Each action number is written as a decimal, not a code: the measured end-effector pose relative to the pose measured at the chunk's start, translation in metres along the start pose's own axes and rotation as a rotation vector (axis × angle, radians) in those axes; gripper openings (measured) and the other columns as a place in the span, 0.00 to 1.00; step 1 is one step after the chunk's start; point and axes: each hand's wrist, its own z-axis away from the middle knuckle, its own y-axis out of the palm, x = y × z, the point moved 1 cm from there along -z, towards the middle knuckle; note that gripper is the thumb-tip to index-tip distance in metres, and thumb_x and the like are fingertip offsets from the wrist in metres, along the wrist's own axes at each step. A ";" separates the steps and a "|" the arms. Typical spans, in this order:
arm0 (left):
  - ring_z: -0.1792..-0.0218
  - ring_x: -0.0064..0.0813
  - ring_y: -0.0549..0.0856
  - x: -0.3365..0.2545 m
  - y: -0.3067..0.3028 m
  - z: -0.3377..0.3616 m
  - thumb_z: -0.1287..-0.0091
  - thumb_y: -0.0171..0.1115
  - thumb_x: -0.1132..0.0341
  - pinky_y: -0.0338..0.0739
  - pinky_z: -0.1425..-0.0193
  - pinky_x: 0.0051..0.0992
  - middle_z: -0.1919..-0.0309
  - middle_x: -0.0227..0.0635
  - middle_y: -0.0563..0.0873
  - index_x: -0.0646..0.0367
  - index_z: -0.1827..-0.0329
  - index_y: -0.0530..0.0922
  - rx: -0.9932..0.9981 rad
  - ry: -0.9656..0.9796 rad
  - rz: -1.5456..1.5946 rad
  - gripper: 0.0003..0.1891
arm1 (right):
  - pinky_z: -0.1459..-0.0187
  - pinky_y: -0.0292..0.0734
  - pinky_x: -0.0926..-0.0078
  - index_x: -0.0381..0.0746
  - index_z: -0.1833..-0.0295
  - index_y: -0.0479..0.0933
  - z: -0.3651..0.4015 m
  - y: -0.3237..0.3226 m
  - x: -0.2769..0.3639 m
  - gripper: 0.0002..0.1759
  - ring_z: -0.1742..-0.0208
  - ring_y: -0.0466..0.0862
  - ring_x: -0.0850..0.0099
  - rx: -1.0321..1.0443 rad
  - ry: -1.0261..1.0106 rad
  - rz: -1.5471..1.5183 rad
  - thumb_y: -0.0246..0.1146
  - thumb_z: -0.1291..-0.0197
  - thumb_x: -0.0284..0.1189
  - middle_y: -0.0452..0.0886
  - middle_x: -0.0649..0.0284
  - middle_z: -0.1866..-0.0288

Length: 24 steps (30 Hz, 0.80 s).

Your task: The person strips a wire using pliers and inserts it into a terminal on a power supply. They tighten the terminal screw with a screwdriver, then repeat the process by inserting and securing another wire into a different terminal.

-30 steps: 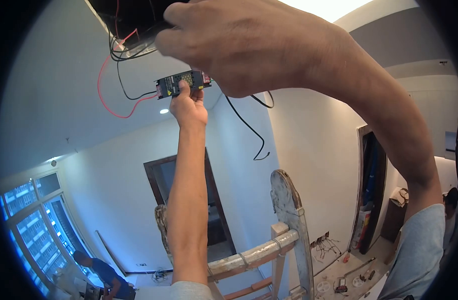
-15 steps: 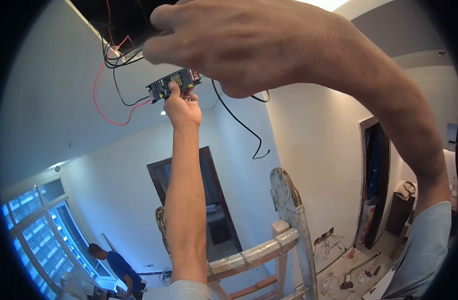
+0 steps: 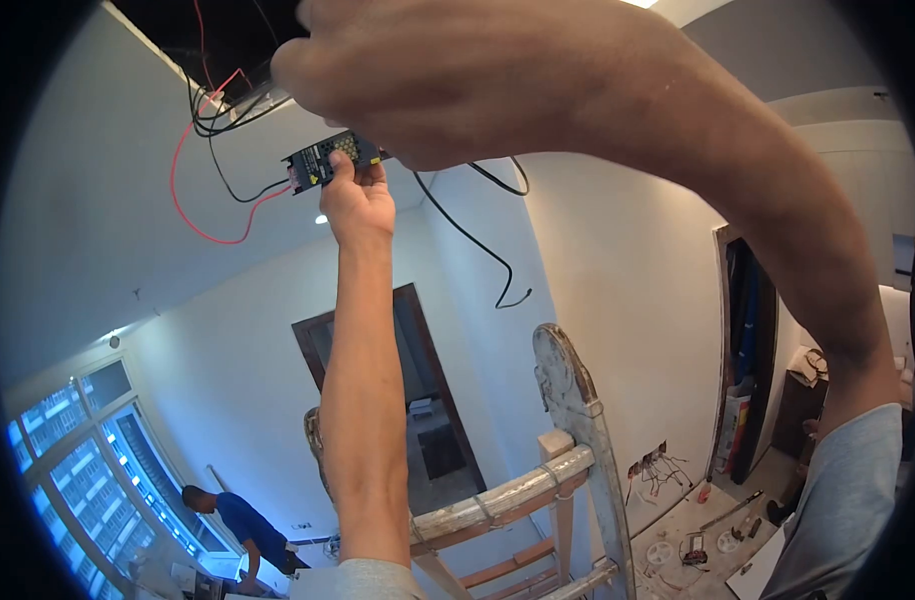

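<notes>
My left hand (image 3: pixel 361 203) is raised and closed round a dark metal power supply box (image 3: pixel 316 164) with a perforated cover. A red wire (image 3: pixel 183 205) and a black wire (image 3: pixel 226 180) run from its left end up to the ceiling opening. My right hand (image 3: pixel 428 80) is large and close to the camera, bent over the box's right end and hiding it. Its fingers are curled; whatever they hold is out of sight. Black cable (image 3: pixel 468 235) hangs down to the right of the box, its end free.
A worn wooden ladder (image 3: pixel 578 400) stands just below. The ceiling opening (image 3: pixel 178 35) is at the upper left. Another person (image 3: pixel 240 520) in blue bends down at the lower left near windows. Wires stick out of the right wall (image 3: pixel 660 470), above tools on the floor.
My right hand has moved slightly left and up, now covering the box's right end. Box and left hand appear slightly further left and up. The other person leans further down.
</notes>
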 end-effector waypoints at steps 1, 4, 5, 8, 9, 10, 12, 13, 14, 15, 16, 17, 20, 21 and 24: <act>0.47 0.34 0.80 0.003 -0.003 -0.003 0.25 0.54 0.77 0.78 0.42 0.34 0.47 0.42 0.80 0.70 0.42 0.73 0.006 0.010 -0.006 0.12 | 0.65 0.87 0.64 0.27 0.68 0.83 0.002 0.002 0.007 0.11 0.69 0.88 0.59 0.000 0.000 0.002 0.60 0.38 0.23 0.84 0.47 0.69; 0.46 0.34 0.80 0.003 -0.009 -0.008 0.25 0.54 0.76 0.78 0.40 0.34 0.46 0.42 0.80 0.69 0.42 0.73 0.015 0.015 0.002 0.11 | 0.67 0.87 0.64 0.28 0.72 0.83 0.010 0.009 0.024 0.11 0.71 0.89 0.60 -0.093 0.294 0.038 0.61 0.40 0.23 0.85 0.47 0.72; 0.44 0.35 0.80 0.003 -0.010 -0.009 0.24 0.54 0.75 0.78 0.39 0.35 0.46 0.41 0.80 0.69 0.42 0.73 0.019 0.014 0.013 0.11 | 0.67 0.87 0.64 0.28 0.71 0.83 0.012 0.011 0.022 0.11 0.70 0.89 0.60 -0.101 0.300 0.041 0.61 0.41 0.23 0.85 0.47 0.71; 0.45 0.33 0.80 0.001 -0.010 -0.007 0.23 0.58 0.66 0.79 0.38 0.33 0.46 0.40 0.78 0.67 0.37 0.70 0.080 0.011 -0.047 0.18 | 0.67 0.87 0.64 0.28 0.70 0.83 0.015 0.017 0.009 0.10 0.70 0.89 0.60 -0.145 0.196 0.012 0.62 0.41 0.24 0.85 0.47 0.70; 0.45 0.33 0.80 0.001 -0.009 -0.005 0.23 0.58 0.66 0.79 0.38 0.33 0.46 0.40 0.78 0.67 0.37 0.70 0.079 0.011 -0.051 0.18 | 0.67 0.87 0.64 0.28 0.70 0.83 0.017 0.020 0.004 0.10 0.70 0.89 0.60 -0.158 0.143 0.004 0.62 0.41 0.24 0.85 0.47 0.70; 0.44 0.34 0.79 0.002 -0.008 -0.003 0.23 0.57 0.65 0.78 0.37 0.34 0.45 0.41 0.77 0.67 0.37 0.69 0.054 0.016 -0.065 0.18 | 0.67 0.87 0.64 0.28 0.70 0.83 0.017 0.021 0.002 0.10 0.70 0.89 0.60 -0.169 0.106 -0.002 0.62 0.41 0.24 0.85 0.47 0.70; 0.43 0.35 0.79 0.001 -0.007 -0.001 0.22 0.56 0.65 0.78 0.36 0.35 0.44 0.42 0.77 0.67 0.37 0.69 0.028 0.024 -0.081 0.18 | 0.67 0.87 0.64 0.28 0.69 0.84 0.014 0.026 -0.003 0.09 0.70 0.89 0.60 -0.178 0.068 0.004 0.62 0.41 0.23 0.85 0.47 0.70; 0.42 0.37 0.78 0.001 -0.007 0.000 0.22 0.56 0.65 0.78 0.35 0.37 0.44 0.43 0.76 0.68 0.37 0.68 0.082 0.038 -0.104 0.18 | 0.67 0.87 0.64 0.28 0.69 0.84 0.012 0.028 -0.005 0.09 0.70 0.89 0.60 -0.179 0.051 0.005 0.62 0.41 0.23 0.85 0.47 0.70; 0.42 0.39 0.78 0.000 -0.005 0.002 0.21 0.55 0.65 0.78 0.34 0.39 0.43 0.45 0.76 0.68 0.37 0.68 0.136 0.051 -0.126 0.18 | 0.67 0.87 0.64 0.28 0.69 0.84 0.011 0.030 -0.006 0.09 0.70 0.89 0.60 -0.181 0.035 0.011 0.63 0.41 0.23 0.85 0.47 0.70; 0.42 0.39 0.78 0.000 -0.002 0.003 0.21 0.55 0.65 0.78 0.34 0.39 0.43 0.45 0.76 0.68 0.37 0.68 0.136 0.051 -0.127 0.18 | 0.67 0.87 0.64 0.28 0.69 0.84 0.009 0.031 -0.007 0.09 0.70 0.89 0.60 -0.183 0.023 0.013 0.63 0.41 0.23 0.85 0.47 0.70; 0.42 0.40 0.78 0.000 0.002 0.006 0.22 0.55 0.65 0.78 0.34 0.41 0.43 0.45 0.76 0.69 0.36 0.68 0.100 0.061 -0.112 0.18 | 0.67 0.87 0.64 0.28 0.69 0.84 0.009 0.033 -0.007 0.09 0.70 0.89 0.60 -0.183 0.013 0.014 0.63 0.41 0.23 0.85 0.47 0.70; 0.41 0.40 0.78 0.000 0.005 0.008 0.22 0.55 0.66 0.78 0.33 0.43 0.43 0.45 0.76 0.69 0.36 0.68 0.064 0.070 -0.097 0.18 | 0.67 0.88 0.64 0.28 0.69 0.84 0.008 0.035 -0.008 0.09 0.70 0.89 0.60 -0.182 0.002 0.018 0.63 0.42 0.23 0.85 0.47 0.70; 0.42 0.41 0.79 0.001 -0.002 0.004 0.23 0.56 0.67 0.79 0.34 0.44 0.43 0.45 0.76 0.70 0.36 0.68 0.088 0.061 -0.144 0.19 | 0.67 0.88 0.64 0.28 0.68 0.84 0.008 0.039 -0.009 0.09 0.70 0.89 0.60 -0.196 -0.016 0.030 0.63 0.42 0.23 0.85 0.47 0.70; 0.42 0.41 0.79 0.002 -0.004 0.002 0.23 0.56 0.67 0.79 0.34 0.44 0.43 0.45 0.76 0.70 0.36 0.68 0.088 0.061 -0.143 0.19 | 0.67 0.88 0.64 0.28 0.68 0.84 0.008 0.040 -0.009 0.09 0.70 0.89 0.60 -0.207 -0.019 0.037 0.63 0.42 0.23 0.85 0.48 0.70; 0.43 0.41 0.79 0.004 -0.004 0.003 0.23 0.58 0.67 0.80 0.35 0.44 0.44 0.44 0.77 0.70 0.37 0.68 0.059 0.063 -0.156 0.19 | 0.67 0.88 0.65 0.29 0.68 0.84 0.009 0.037 -0.005 0.08 0.70 0.89 0.60 -0.256 -0.028 0.063 0.64 0.42 0.23 0.86 0.48 0.69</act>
